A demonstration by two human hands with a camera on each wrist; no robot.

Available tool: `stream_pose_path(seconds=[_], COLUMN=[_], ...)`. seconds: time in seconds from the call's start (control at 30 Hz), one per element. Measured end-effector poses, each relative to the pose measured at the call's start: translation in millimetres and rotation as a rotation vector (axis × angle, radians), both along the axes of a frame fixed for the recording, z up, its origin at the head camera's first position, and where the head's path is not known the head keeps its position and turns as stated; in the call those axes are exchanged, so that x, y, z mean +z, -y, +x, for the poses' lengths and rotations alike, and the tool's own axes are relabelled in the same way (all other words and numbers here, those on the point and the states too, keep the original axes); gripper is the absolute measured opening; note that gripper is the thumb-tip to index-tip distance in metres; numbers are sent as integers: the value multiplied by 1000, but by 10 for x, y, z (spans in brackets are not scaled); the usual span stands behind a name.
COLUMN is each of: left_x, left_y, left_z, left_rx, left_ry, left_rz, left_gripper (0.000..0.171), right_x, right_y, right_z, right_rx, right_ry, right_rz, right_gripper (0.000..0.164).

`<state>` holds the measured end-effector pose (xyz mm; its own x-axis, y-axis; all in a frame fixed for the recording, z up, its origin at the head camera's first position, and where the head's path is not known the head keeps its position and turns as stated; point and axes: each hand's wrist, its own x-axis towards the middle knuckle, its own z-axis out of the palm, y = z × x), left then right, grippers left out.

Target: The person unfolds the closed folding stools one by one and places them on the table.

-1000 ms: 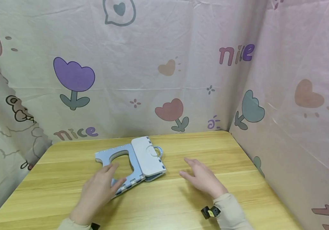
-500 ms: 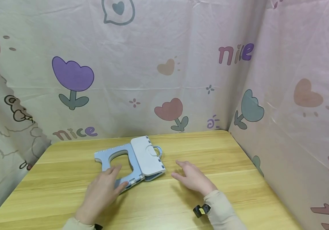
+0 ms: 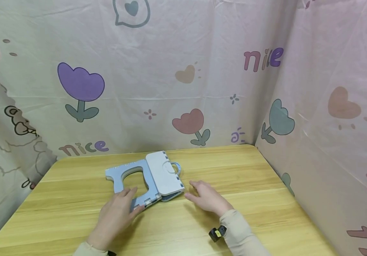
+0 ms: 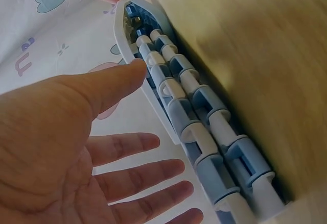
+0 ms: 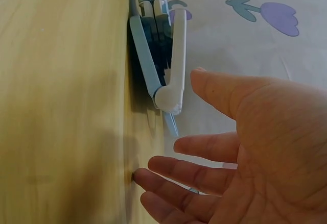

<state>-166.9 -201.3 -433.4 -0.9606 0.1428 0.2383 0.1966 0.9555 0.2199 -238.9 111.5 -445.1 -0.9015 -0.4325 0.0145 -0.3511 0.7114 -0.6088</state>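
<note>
A folded plastic stool (image 3: 162,174), blue and white with a round carry handle at its right side, lies flat on the wooden table. My left hand (image 3: 114,217) is at its near left edge, thumb and fingers spread. In the left wrist view the thumb overlaps the stool's hinged edge (image 4: 196,117); whether it touches cannot be told. Just off the white panel's near right corner is my right hand (image 3: 209,199), fingers extended and apart. The right wrist view shows a gap between that thumb and the white panel (image 5: 178,55). Neither hand grips the stool.
The wooden table (image 3: 234,170) extends to both sides of the stool and toward me. A patterned cloth (image 3: 132,85) hangs behind the table's far edge and along its sides. A small black wrist device (image 3: 218,233) sits at the right cuff.
My right hand has moved left, closer to the stool's right end. My left hand has shifted slightly right along the near edge. The stool stays where it was.
</note>
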Motion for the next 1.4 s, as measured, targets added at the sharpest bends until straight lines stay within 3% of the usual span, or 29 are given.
stream_pose_path(seconds=[0.5,0.73,0.93,1.4], left_x=[-64,-82,-74,-98], left_y=[-1,8,3,-75], left_z=[-5,-12,-15,-31], left_rx=[6,4,10,-4], left_ry=[17,-2,0,2], left_rz=[-3,-8,-25,-52], left_gripper=[68,61,45,36], right_x=[-3,-15,-30,-76], right_y=[151,216,257,287], right_z=[-56,-99,-117,-122], right_rx=[35,86,104,27], right_ry=[-7,-42,-9,9], right_rz=[0,-19,-74,-99], right_gripper=[70,56,41,47])
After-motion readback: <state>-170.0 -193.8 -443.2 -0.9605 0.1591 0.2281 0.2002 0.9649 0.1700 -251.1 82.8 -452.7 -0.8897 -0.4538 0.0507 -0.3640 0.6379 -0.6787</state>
